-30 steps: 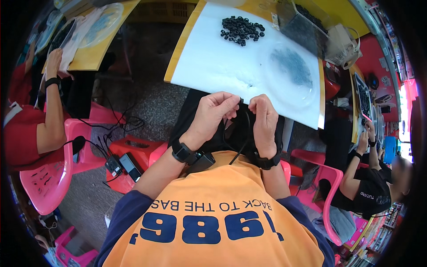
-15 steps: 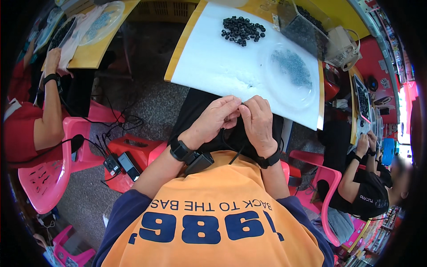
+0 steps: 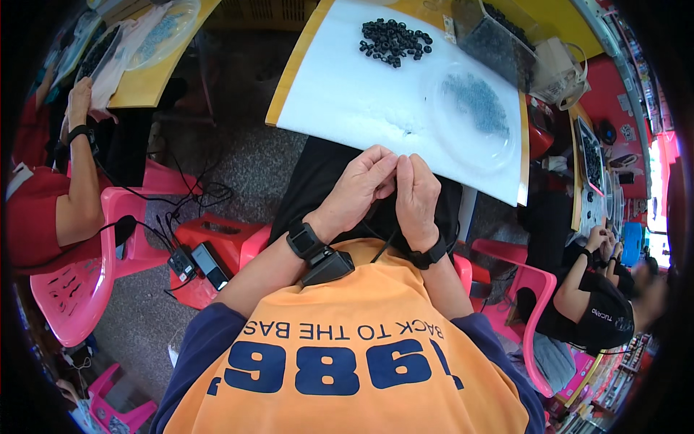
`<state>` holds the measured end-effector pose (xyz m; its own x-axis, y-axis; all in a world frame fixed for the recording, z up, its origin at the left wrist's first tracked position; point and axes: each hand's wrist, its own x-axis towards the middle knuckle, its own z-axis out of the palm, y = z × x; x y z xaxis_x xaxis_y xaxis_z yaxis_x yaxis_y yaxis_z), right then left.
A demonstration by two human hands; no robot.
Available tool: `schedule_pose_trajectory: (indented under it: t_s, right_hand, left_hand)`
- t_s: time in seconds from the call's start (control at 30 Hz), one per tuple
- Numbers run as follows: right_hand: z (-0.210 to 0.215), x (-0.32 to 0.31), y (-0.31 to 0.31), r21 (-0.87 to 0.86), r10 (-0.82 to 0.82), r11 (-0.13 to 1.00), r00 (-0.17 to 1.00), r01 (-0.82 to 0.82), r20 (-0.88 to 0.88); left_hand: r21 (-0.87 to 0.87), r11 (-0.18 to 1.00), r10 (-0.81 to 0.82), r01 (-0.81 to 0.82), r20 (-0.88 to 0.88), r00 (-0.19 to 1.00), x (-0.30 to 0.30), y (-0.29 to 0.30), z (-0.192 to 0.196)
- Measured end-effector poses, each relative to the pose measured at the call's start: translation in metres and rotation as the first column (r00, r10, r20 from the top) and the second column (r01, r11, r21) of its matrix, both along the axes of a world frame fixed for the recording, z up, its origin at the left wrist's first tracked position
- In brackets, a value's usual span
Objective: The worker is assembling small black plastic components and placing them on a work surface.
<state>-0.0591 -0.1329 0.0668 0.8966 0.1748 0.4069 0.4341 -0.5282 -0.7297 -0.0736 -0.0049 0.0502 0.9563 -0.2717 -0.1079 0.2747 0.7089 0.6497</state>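
Bench, yellow-topped (image 3: 298, 66), one: ahead of you, its near edge toward your lap.
Sheet, flat, white, foam-like (image 3: 325, 101), one: covering most of the bench, a yellow strip showing along the left edge.
Chair, moulded pink plastic (image 3: 72, 304), one: to your left, well apart from the bench, under a co-worker in a red top.
Bin, clear rectangular plastic (image 3: 491, 56), one: at the bench's far right corner, with dark pieces inside.
Plate, clear round plastic (image 3: 493, 153), one: on the sheet, toward its right edge.
Left hand (image 3: 358, 184), yours: just off the sheet's near edge, thumb and forefinger pinched together.
Right hand (image 3: 418, 199), yours: just beside the left, thumb and fingers drawn together, tips near the left's. The fingers hide whatever may lie between; I cannot tell if either of your hands grasps a piece.
Wristbands, black, two: one on your left wrist (image 3: 305, 239), one on your right.
Small black ring-shaped pieces (image 3: 394, 41), many: in a loose pile near the sheet's far edge, nearest loose stock before you.
Tiny blue-grey bits (image 3: 475, 105), many: spread within the plate.
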Motion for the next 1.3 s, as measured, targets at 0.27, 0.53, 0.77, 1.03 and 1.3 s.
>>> schedule_pose_trajectory:
  t_s: [0.27, 0.53, 0.77, 1.03, 1.3]
  right_hand:
    - [-0.003, -0.005, 0.004, 0.25, -0.005, 0.965, 0.957, 0.081, -0.29]
    - [0.007, 0.005, -0.006, 0.327, 0.157, 0.945, 0.849, 0.019, -0.504]
    - [0.023, 0.005, -0.015, 0.386, 0.196, 0.922, 0.906, -0.039, -0.375]
    - [0.014, 0.001, -0.012, 0.293, 0.115, 0.954, 0.982, -0.068, -0.147]
    - [0.023, -0.003, -0.007, 0.346, 0.114, 0.938, 0.944, 0.001, -0.31]
  left_hand:
    - [0.245, 0.959, 0.106, -0.142, 0.154, 0.982, 0.002, -0.008, -0.005]
    - [0.196, 0.979, 0.059, -0.06, 0.013, 0.998, 0.004, 0.009, -0.008]
    - [0.016, 1.0, -0.013, 0.014, -0.017, 1.0, 0.006, 0.025, 0.003]
    - [0.156, 0.987, 0.022, -0.028, 0.042, 0.999, 0.004, 0.025, 0.008]
    - [0.256, 0.958, 0.097, -0.128, 0.13, 0.987, 0.004, 0.024, 0.005]
